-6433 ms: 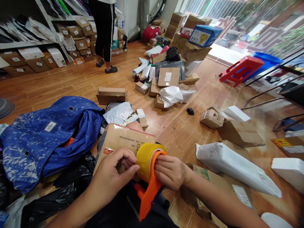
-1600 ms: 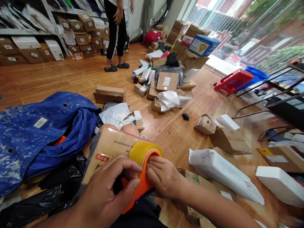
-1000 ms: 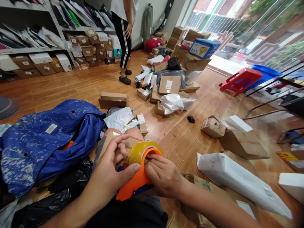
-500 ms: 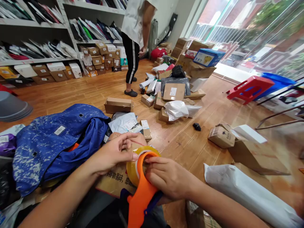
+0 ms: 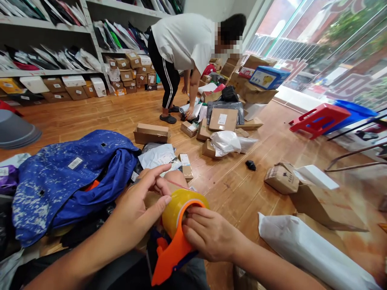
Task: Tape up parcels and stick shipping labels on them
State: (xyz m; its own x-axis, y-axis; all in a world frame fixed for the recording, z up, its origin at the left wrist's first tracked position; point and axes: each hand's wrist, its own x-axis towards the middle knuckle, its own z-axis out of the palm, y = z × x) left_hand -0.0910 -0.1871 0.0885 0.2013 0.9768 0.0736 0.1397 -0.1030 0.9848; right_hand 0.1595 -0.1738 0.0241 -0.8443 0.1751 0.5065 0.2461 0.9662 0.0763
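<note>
Upright half a second ago, a co-worker (image 5: 187,44) is now bent at the waist, with one hand (image 5: 190,112) down among the floor parcels; the dispenser's orange lower end has also swung a little to the left. At the far left stand a grey bucket (image 5: 18,127) and, nearer, a purple parcel (image 5: 9,181). Next comes a crumpled blue bag (image 5: 75,163) splashed with white. The left hand (image 5: 145,201) has forefinger and thumb apart, the other fingers curled; its thumb tip is at the edge of the yellow tape (image 5: 172,209), but whether they touch I cannot tell. The tape sits on the orange dispenser (image 5: 173,257), above the lap and between the hands. The right hand (image 5: 208,233) is clamped on the dispenser, fingers hooked inside its ring. Beyond lies the pile (image 5: 223,119), a blue box (image 5: 267,77) high on its right side. Further right are a carton (image 5: 281,179), a long white parcel (image 5: 311,245), and a tilted red stool (image 5: 332,114) against a blue basin (image 5: 353,114).
</note>
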